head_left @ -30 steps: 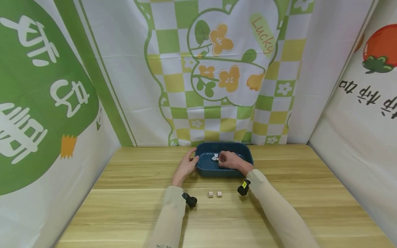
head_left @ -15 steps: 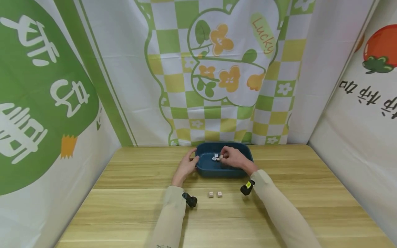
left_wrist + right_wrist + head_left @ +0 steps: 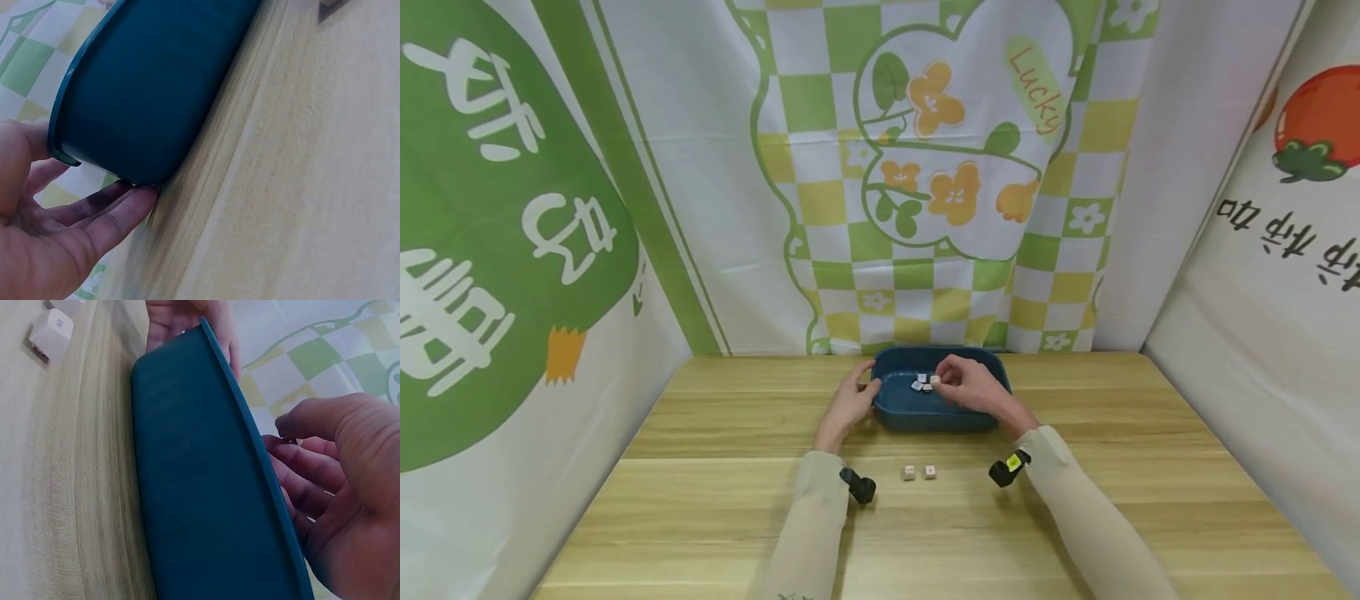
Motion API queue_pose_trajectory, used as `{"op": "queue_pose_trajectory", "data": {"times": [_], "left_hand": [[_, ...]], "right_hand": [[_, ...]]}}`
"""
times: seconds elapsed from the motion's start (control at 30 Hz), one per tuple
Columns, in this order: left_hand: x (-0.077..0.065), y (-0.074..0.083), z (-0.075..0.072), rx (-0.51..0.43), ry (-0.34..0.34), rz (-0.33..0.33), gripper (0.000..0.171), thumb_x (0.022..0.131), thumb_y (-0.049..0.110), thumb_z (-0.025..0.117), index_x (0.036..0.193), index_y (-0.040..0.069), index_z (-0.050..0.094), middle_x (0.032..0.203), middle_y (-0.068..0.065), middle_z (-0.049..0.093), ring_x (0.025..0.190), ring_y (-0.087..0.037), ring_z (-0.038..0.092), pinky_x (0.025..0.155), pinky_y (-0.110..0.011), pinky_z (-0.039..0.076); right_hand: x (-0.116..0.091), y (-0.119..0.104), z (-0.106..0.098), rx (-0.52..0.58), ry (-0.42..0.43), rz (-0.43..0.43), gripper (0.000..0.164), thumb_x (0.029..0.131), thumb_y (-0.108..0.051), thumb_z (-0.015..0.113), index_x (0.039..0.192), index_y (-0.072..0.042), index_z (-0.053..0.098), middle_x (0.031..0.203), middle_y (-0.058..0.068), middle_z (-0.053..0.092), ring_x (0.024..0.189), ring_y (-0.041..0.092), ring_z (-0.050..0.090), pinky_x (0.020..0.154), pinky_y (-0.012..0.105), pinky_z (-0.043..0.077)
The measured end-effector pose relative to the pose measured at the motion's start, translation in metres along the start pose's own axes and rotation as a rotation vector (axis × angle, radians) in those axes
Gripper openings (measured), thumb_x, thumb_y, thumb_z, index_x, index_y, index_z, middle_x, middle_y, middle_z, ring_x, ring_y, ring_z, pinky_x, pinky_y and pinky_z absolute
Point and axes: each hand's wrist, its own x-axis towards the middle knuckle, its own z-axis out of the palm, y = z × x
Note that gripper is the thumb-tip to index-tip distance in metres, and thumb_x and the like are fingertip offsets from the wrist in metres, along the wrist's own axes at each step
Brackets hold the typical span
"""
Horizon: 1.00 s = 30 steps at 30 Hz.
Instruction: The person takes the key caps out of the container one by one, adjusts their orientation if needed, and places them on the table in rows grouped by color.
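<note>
A dark blue rectangular box [image 3: 940,422] stands at the back of the wooden table. My left hand [image 3: 848,407] grips its left end, thumb at the rim and fingers against the outer wall, as the left wrist view shows. Over the inside of the box, my right hand [image 3: 976,390] pinches a small white keycap [image 3: 935,380] between thumb and fingertips. Several white keycaps [image 3: 917,386] lie close together on the box floor, just left of those fingers. In the right wrist view, the pinched keycap is mostly hidden by the fingertips.
Two pale keycaps sit side by side on the table in front of the box, a left one [image 3: 909,472] and a right one [image 3: 930,472]. One keycap [image 3: 52,331] reads "Alt". A green and white checked curtain [image 3: 940,308] hangs right behind the box.
My right hand has lifted a little from the box floor with a keycap, its wrist shifting right and toward me. The left hand stays on the box end.
</note>
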Motion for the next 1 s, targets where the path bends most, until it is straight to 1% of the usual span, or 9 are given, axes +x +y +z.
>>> {"op": "queue_pose_trajectory", "data": {"times": [0.1, 0.2, 0.27, 0.37, 0.5, 0.67, 0.77, 0.9, 1.0], "left_hand": [[0.0, -0.001, 0.0, -0.003, 0.004, -0.005, 0.049, 0.104, 0.023, 0.05, 0.152, 0.022, 0.038, 0.119, -0.024, 0.058, 0.098, -0.026, 0.062, 0.078, -0.039, 0.057], [0.001, -0.002, 0.001, 0.003, 0.005, -0.003, 0.049, 0.104, 0.023, 0.05, 0.151, 0.022, 0.038, 0.119, -0.024, 0.058, 0.098, -0.027, 0.063, 0.078, -0.039, 0.057], [0.001, -0.002, 0.001, 0.005, 0.007, -0.002, 0.049, 0.104, 0.023, 0.05, 0.151, 0.021, 0.039, 0.119, -0.023, 0.058, 0.098, -0.027, 0.062, 0.078, -0.039, 0.057], [0.002, -0.002, 0.001, 0.007, 0.008, -0.002, 0.049, 0.104, 0.024, 0.05, 0.151, 0.022, 0.038, 0.12, -0.023, 0.058, 0.1, -0.027, 0.062, 0.078, -0.039, 0.057], [0.001, -0.002, 0.001, 0.013, 0.007, -0.006, 0.049, 0.104, 0.025, 0.049, 0.152, 0.022, 0.038, 0.123, -0.024, 0.057, 0.103, -0.028, 0.062, 0.079, -0.039, 0.057], [0.001, -0.003, 0.0, 0.018, 0.0, -0.009, 0.05, 0.104, 0.025, 0.049, 0.152, 0.023, 0.037, 0.125, -0.023, 0.057, 0.104, -0.029, 0.062, 0.079, -0.039, 0.057], [0.001, -0.004, 0.0, 0.015, -0.003, -0.011, 0.05, 0.104, 0.026, 0.049, 0.152, 0.023, 0.037, 0.125, -0.023, 0.057, 0.104, -0.029, 0.062, 0.08, -0.04, 0.057], [0.002, -0.004, 0.0, 0.012, 0.0, -0.012, 0.05, 0.104, 0.026, 0.05, 0.152, 0.024, 0.037, 0.125, -0.022, 0.057, 0.106, -0.029, 0.062, 0.081, -0.04, 0.057], [0.002, -0.004, 0.0, 0.009, 0.004, -0.015, 0.05, 0.104, 0.027, 0.05, 0.152, 0.026, 0.037, 0.125, -0.022, 0.057, 0.107, -0.029, 0.061, 0.082, -0.039, 0.056]], "right_hand": [[-0.004, -0.002, -0.001, -0.001, -0.001, -0.003, 0.018, 0.095, -0.027, 0.065, 0.107, -0.014, 0.062, 0.092, 0.009, 0.072, 0.069, 0.021, 0.069, 0.059, 0.031, 0.052], [-0.008, -0.005, -0.003, -0.016, -0.002, -0.012, 0.017, 0.095, -0.024, 0.065, 0.107, -0.013, 0.061, 0.094, 0.014, 0.072, 0.069, 0.018, 0.069, 0.06, 0.03, 0.051], [-0.012, -0.007, -0.005, -0.033, -0.004, -0.022, 0.017, 0.095, -0.024, 0.065, 0.107, -0.012, 0.061, 0.094, 0.015, 0.072, 0.068, 0.015, 0.068, 0.061, 0.03, 0.05], [-0.017, -0.009, -0.006, -0.034, -0.003, -0.022, 0.018, 0.095, -0.024, 0.066, 0.108, -0.013, 0.06, 0.095, 0.013, 0.072, 0.068, 0.011, 0.068, 0.06, 0.031, 0.051], [-0.023, -0.01, -0.007, -0.032, 0.016, -0.025, 0.019, 0.094, -0.026, 0.067, 0.108, -0.014, 0.06, 0.096, 0.007, 0.072, 0.069, 0.009, 0.068, 0.059, 0.031, 0.053], [-0.032, -0.01, -0.007, -0.038, 0.033, -0.042, 0.019, 0.094, -0.025, 0.067, 0.108, -0.014, 0.061, 0.097, 0.008, 0.073, 0.073, 0.009, 0.069, 0.06, 0.029, 0.053], [-0.037, -0.011, -0.008, -0.039, 0.032, -0.058, 0.017, 0.094, -0.025, 0.067, 0.108, -0.015, 0.062, 0.094, 0.007, 0.073, 0.075, 0.015, 0.07, 0.059, 0.028, 0.053], [-0.045, -0.015, -0.009, -0.058, 0.03, -0.077, 0.014, 0.094, -0.025, 0.067, 0.107, -0.018, 0.064, 0.091, 0.002, 0.071, 0.077, 0.027, 0.069, 0.059, 0.027, 0.052], [-0.05, -0.017, -0.008, -0.076, 0.03, -0.082, 0.013, 0.094, -0.023, 0.068, 0.105, -0.019, 0.064, 0.09, 0.001, 0.071, 0.077, 0.03, 0.069, 0.058, 0.027, 0.05]]}}
